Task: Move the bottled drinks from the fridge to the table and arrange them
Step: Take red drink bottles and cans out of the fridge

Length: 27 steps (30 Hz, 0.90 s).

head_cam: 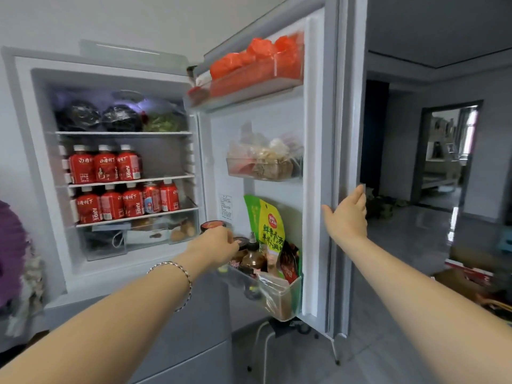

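The fridge (41,162) stands open in front of me. Three red juice bottles (105,165) with white caps stand in a row on its middle shelf. On the shelf below are several more red bottles (110,204) and a red can (151,198). My left hand (214,245) reaches forward with loosely curled fingers and holds nothing; it is below the bottle shelves, in front of the jars in the lowest door bin. My right hand (347,214) lies flat with straight fingers against the outer edge of the open fridge door (318,134).
Door bins hold orange bags (257,62), wrapped food (266,159), and green and yellow packets with sauce bottles (266,231). A white stool (266,342) stands under the door. Cardboard boxes (471,273) lie on the floor at the right, and a purple object (8,253) is at the left.
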Motion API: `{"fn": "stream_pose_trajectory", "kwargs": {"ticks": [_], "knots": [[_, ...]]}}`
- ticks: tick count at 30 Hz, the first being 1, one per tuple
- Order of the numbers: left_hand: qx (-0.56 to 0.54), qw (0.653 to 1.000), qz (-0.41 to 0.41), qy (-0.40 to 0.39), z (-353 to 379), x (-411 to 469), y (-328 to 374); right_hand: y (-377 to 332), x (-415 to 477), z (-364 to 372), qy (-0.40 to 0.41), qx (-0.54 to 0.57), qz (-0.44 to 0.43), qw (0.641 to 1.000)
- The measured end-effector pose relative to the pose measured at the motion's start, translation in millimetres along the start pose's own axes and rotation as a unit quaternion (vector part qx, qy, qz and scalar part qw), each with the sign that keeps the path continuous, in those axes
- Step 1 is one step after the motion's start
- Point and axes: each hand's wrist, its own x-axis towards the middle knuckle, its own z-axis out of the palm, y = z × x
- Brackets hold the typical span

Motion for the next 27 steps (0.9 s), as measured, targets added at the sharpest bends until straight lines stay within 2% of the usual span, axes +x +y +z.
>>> {"fn": "stream_pose_trajectory", "kwargs": {"ticks": [1, 3, 5, 6, 9, 11, 13, 16, 22, 27], "knots": [[0.006, 1.000, 0.002, 0.000, 0.7, 4.6, -1.8, 1.3, 2.4, 0.3, 0.008, -0.001, 0.003, 1.000], [0.009, 1.000, -0.001, 0.002, 1.5, 14.6, -9.3, -1.3, -1.4, 7.0, 0.081, -0.007, -0.011, 0.997], [0.002, 1.000, -0.013, 0.005, 1.5, 24.0, -22.3, -12.0, -15.5, 20.4, 0.158, -0.006, -0.087, 0.984], [-0.004, 1.000, -0.020, 0.007, 2.0, 30.0, -32.1, -20.3, -24.8, 33.2, 0.156, 0.006, -0.142, 0.977], [-0.016, 0.999, -0.041, 0.031, 1.3, 46.5, -63.7, -49.0, -47.2, 71.4, 0.053, 0.025, -0.304, 0.951], [-0.015, 0.997, -0.061, 0.050, -2.3, 58.0, -91.4, -71.1, -52.7, 106.2, -0.071, 0.004, -0.348, 0.935], [-0.015, 0.994, -0.083, 0.064, -6.7, 69.7, -120.7, -91.3, -54.3, 142.0, -0.203, -0.024, -0.342, 0.917], [-0.029, 0.988, -0.117, 0.101, -19.4, 92.2, -172.1, -121.1, -47.6, 202.4, -0.285, -0.072, -0.333, 0.896], [-0.103, 0.974, -0.158, 0.128, -51.1, 159.1, -279.1, -183.4, -11.2, 339.1, -0.317, -0.111, -0.299, 0.893], [-0.092, 0.970, -0.182, 0.135, -52.4, 212.4, -341.7, -217.6, 28.4, 424.0, -0.311, -0.105, -0.244, 0.913]]}}
